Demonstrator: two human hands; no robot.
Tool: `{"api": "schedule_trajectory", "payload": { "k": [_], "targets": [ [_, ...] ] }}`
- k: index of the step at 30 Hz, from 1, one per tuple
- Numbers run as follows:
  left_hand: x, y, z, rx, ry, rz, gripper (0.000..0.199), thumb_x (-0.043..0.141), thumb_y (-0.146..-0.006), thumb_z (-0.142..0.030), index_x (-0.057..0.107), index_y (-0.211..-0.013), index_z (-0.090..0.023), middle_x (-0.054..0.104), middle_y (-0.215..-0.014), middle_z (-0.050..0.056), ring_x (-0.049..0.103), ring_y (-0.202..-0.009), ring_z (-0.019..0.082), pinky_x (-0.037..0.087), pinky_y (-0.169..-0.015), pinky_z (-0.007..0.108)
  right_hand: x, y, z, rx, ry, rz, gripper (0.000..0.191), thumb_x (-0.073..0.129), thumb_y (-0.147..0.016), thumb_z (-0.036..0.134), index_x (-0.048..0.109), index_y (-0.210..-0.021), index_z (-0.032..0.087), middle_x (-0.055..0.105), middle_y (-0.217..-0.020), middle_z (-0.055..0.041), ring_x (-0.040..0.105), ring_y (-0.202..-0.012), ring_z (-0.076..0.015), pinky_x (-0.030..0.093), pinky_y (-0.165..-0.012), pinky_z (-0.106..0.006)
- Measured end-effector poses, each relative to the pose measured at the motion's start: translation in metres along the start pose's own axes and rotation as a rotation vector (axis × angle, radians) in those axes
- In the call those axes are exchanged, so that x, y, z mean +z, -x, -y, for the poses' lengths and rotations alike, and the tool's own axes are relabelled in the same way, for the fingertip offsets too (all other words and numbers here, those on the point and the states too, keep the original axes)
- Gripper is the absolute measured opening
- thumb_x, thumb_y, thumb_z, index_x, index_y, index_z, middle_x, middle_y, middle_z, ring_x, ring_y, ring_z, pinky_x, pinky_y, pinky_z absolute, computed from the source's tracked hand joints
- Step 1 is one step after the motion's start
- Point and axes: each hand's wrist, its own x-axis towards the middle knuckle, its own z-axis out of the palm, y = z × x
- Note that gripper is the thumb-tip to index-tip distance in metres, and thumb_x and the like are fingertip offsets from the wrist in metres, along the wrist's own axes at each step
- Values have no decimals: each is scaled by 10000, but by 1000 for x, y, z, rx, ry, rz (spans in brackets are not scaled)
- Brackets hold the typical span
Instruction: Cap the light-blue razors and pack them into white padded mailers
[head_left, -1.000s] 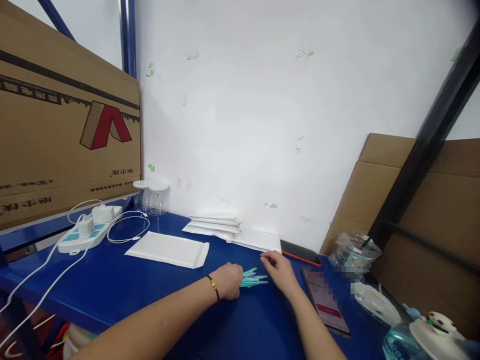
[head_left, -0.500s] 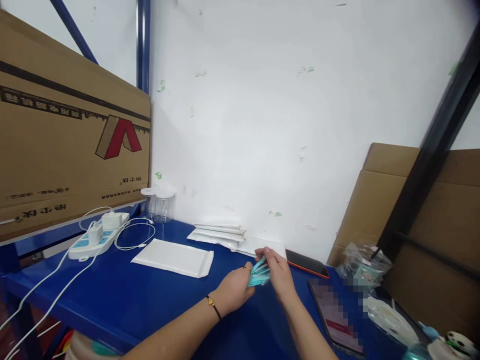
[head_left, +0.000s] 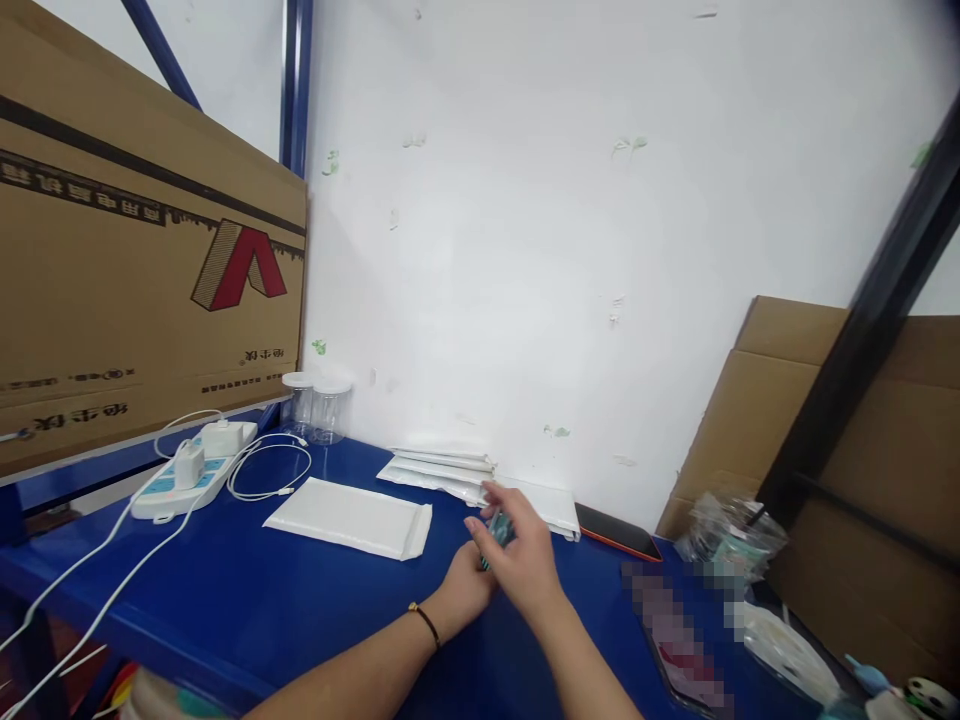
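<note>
A small teal folded thing (head_left: 501, 527) is between my hands above the table; its kind is hard to make out, and most of it is covered by fingers. My left hand (head_left: 466, 588), with a dark bracelet at the wrist, is closed on its lower end. My right hand (head_left: 529, 555) curls over it from the right, thumb and fingers on either side of it. To the left of my hands, a white padded envelope (head_left: 349, 515) lies flat. Several more white envelopes (head_left: 442, 470) are stacked behind my hands, against the wall.
On the left are a power strip (head_left: 169, 495) with white chargers and cables, two lidded clear jars (head_left: 330, 412) and a large cardboard box (head_left: 150, 280). An orange-edged phone (head_left: 619, 532), another phone (head_left: 686, 665) and a plastic-wrapped cup (head_left: 731, 545) are on the right.
My right hand has moved left and over the teal thing, hiding more of it. My left hand has shifted slightly left and stays closed. The view has turned a little.
</note>
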Motion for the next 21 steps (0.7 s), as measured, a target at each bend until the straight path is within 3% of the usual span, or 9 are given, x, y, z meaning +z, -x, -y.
{"api": "schedule_trajectory", "payload": {
  "k": [2, 4, 8, 10, 12, 14, 16, 19, 21],
  "targets": [
    [-4, 7, -6, -110, 282, 98, 229, 570, -764, -390, 473, -723, -186, 453, -526, -57, 382, -448, 80, 324, -461, 232, -10, 1, -8, 118, -285, -47, 690, 685, -736, 404, 362, -1331, 273, 534, -1203, -110, 596, -986, -243, 487, -831, -363],
    [-8, 15, -12, -246, 540, 332, 317, 672, -671, -364, 399, -648, -205, 303, -417, -113, 216, -352, 40, 219, -402, 199, -20, 5, -15, 237, -593, 36, 822, 698, -712, 463, 250, -1385, 311, 423, -1353, -128, 546, -1110, -284, 484, -847, -401],
    [-13, 29, -17, -356, 866, 849, 409, 667, -645, -284, 287, -522, -194, 221, -373, -107, 126, -316, 27, 127, -365, 192, -21, 21, -16, 346, -945, 583, 889, 850, -449, 492, 518, -1221, 201, 579, -1203, -151, 515, -1137, -363, 383, -958, -486],
    [-14, 32, -16, -359, 850, 957, 475, 658, -656, -325, 239, -474, -193, 203, -367, -94, 116, -308, 28, 84, -349, 198, -12, 29, -8, 389, -980, 644, 589, 837, -516, 439, 635, -1000, 171, 656, -1050, -126, 558, -1072, -343, 355, -975, -489],
    [-19, 33, -15, -278, 677, 935, 482, 695, -631, -400, 291, -469, -195, 255, -384, -81, 195, -316, 41, 133, -342, 190, -4, 34, 0, 424, -974, 542, 232, 732, -704, 364, 652, -785, 162, 684, -881, -85, 603, -983, -275, 327, -1006, -455],
    [-35, 33, -14, -134, 404, 825, 411, 757, -553, -474, 457, -543, -194, 411, -475, -52, 392, -406, 87, 316, -398, 218, 1, 33, 2, 446, -1016, 403, 175, 639, -808, 309, 620, -702, 172, 643, -666, -27, 630, -820, -204, 353, -988, -412],
    [-67, 34, -13, -3, 131, 647, 498, 818, -422, -500, 606, -761, -203, 577, -710, -9, 562, -654, 182, 464, -603, 314, 1, 28, -2, 485, -1141, 250, 172, 611, -839, 299, 580, -710, 190, 525, -506, 42, 585, -601, -140, 456, -841, -362],
    [-136, 32, -2, 119, -385, 240, 951, 864, -241, -450, 587, -1121, -216, 582, -1105, 73, 532, -1013, 320, 406, -913, 427, -6, 19, -18, 566, -1315, 66, 208, 620, -841, 277, 506, -688, 194, 385, -456, 96, 378, -384, -58, 441, -499, -228],
    [-182, 27, 12, 110, -655, 169, 1198, 851, -209, -482, 454, -1305, -207, 442, -1344, 137, 359, -1239, 390, 278, -1041, 470, -11, 15, -29, 603, -1375, 1, 220, 639, -827, 252, 485, -683, 189, 353, -459, 108, 266, -339, -31, 319, -366, -168]
  ]
}}
